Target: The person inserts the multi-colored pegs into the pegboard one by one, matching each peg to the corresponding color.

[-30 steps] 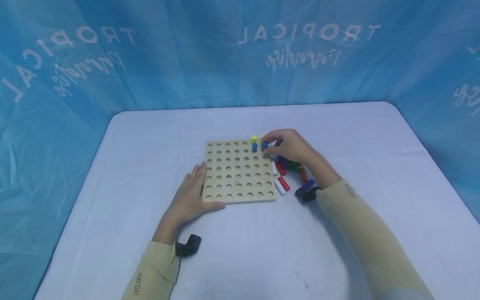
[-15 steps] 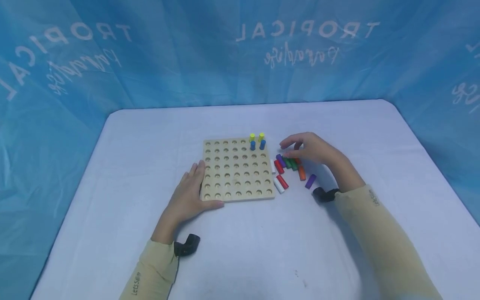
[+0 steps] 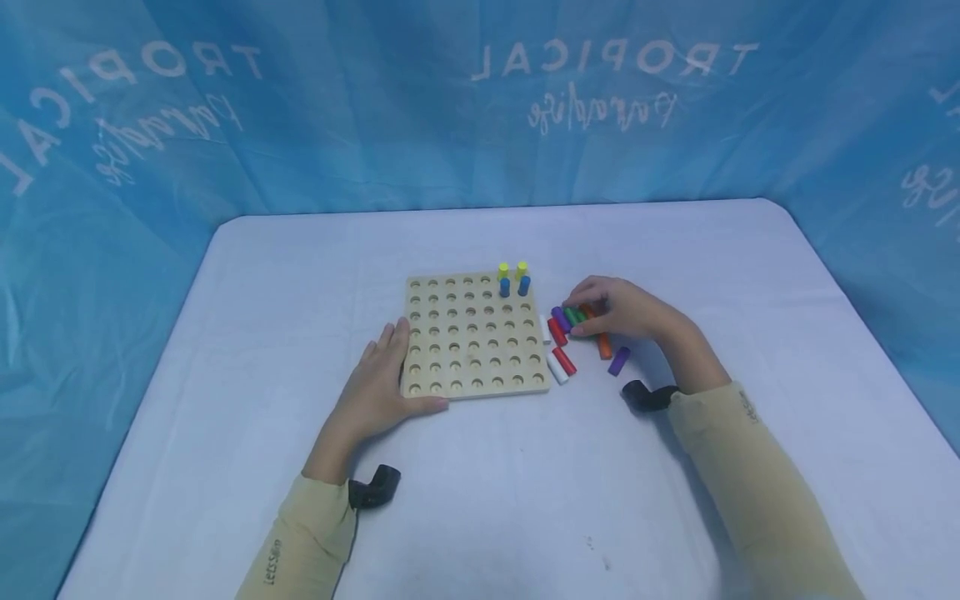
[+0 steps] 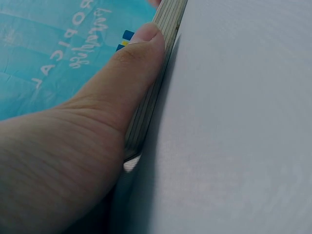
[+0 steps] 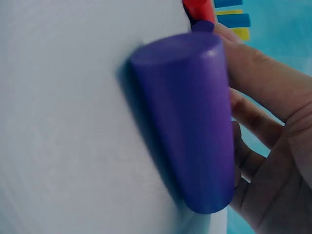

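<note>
A pale wooden pegboard [image 3: 472, 337] with rows of round holes lies on the table. Two yellow pegs [image 3: 503, 271] and two blue pegs [image 3: 505, 287] stand in its far right corner. My left hand [image 3: 378, 379] rests against the board's left side, fingers along that edge and thumb on the near edge. To the right of the board, my right hand [image 3: 618, 310] is over the loose pegs, with its thumb and fingertips around the green pegs [image 3: 574, 317]. Whether it grips one is hidden. A purple peg [image 5: 187, 122] lies close below that wrist.
Red pegs [image 3: 564, 362], white pegs [image 3: 557, 368], another purple peg [image 3: 560, 320] and orange pegs [image 3: 603, 346] lie loose beside the board's right edge. A white cloth [image 3: 480, 492] covers the table, and a blue printed curtain [image 3: 420, 108] hangs behind it.
My right hand has let go of a blue peg, which now stands in the board, and has moved right and down to the green pegs. The left hand stays at the board.
</note>
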`<state>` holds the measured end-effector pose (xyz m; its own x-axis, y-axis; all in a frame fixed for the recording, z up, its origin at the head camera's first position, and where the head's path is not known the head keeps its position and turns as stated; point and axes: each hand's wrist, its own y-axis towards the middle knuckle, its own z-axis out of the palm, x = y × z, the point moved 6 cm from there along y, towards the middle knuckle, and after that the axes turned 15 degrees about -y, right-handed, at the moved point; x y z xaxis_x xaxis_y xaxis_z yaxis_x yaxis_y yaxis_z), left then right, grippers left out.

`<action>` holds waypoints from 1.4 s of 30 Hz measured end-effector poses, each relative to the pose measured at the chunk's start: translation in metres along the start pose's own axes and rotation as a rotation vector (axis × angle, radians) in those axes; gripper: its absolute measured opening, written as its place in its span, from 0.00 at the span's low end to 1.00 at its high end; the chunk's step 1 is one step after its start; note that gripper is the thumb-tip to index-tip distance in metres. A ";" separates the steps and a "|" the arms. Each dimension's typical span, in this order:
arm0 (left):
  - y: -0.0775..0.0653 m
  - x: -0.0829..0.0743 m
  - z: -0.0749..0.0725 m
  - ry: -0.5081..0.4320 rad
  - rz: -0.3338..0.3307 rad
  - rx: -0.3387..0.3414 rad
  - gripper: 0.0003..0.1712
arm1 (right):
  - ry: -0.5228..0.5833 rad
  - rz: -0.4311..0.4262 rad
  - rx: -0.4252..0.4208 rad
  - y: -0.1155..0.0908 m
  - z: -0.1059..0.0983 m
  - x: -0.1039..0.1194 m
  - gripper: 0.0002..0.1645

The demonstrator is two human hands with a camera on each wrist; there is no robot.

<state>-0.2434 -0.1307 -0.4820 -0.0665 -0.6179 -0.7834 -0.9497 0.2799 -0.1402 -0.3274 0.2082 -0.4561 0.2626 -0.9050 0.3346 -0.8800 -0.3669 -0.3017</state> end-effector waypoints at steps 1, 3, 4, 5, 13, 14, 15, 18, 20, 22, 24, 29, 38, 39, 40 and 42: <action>0.000 0.000 0.000 0.002 0.000 0.000 0.80 | 0.016 0.004 -0.002 0.000 0.001 -0.001 0.27; 0.000 0.000 0.000 0.005 0.005 -0.001 0.80 | 0.041 0.028 -0.017 -0.001 0.002 -0.005 0.27; 0.000 0.000 0.000 0.006 0.007 -0.002 0.80 | 0.055 0.044 -0.028 -0.001 0.002 -0.007 0.27; 0.000 0.000 0.000 0.007 0.009 -0.002 0.80 | 0.074 0.061 -0.039 -0.001 0.003 -0.010 0.27; 0.000 0.000 0.000 0.012 0.008 -0.001 0.80 | 0.175 0.097 -0.143 -0.001 0.002 -0.016 0.25; 0.000 0.000 0.000 0.013 0.007 -0.002 0.80 | 0.185 0.093 -0.158 -0.001 0.001 -0.015 0.24; 0.000 0.001 0.000 0.012 0.006 -0.001 0.80 | 0.196 0.094 -0.171 -0.001 0.000 -0.015 0.23; -0.001 0.002 0.001 0.009 0.000 0.002 0.81 | 0.222 0.091 -0.204 -0.002 -0.004 -0.012 0.23; -0.001 0.003 0.002 0.008 -0.001 0.004 0.81 | 0.233 0.095 -0.219 -0.002 -0.007 -0.009 0.23; -0.001 0.003 0.002 0.006 -0.001 0.002 0.81 | 0.234 0.096 -0.235 -0.001 -0.010 -0.005 0.23; 0.000 0.003 0.002 0.008 0.002 -0.001 0.81 | 0.234 0.096 -0.252 0.000 -0.013 0.000 0.22; -0.001 0.002 0.002 0.004 -0.001 0.002 0.80 | 0.250 0.088 -0.262 0.001 -0.015 0.013 0.19; -0.001 0.003 0.002 0.010 0.005 -0.009 0.80 | 0.249 0.016 -0.275 0.011 -0.017 0.037 0.17; -0.001 0.003 0.002 0.014 0.009 -0.011 0.80 | 0.246 -0.004 -0.278 0.012 -0.018 0.041 0.17; -0.001 0.003 0.002 0.016 0.012 -0.012 0.80 | 0.244 -0.022 -0.280 0.014 -0.017 0.044 0.16; -0.001 0.003 0.002 0.023 0.017 -0.012 0.80 | 0.233 -0.053 -0.275 0.018 -0.015 0.051 0.15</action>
<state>-0.2424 -0.1317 -0.4853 -0.0897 -0.6299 -0.7715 -0.9520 0.2819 -0.1196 -0.3361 0.1584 -0.4309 0.2414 -0.8013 0.5474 -0.9495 -0.3116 -0.0374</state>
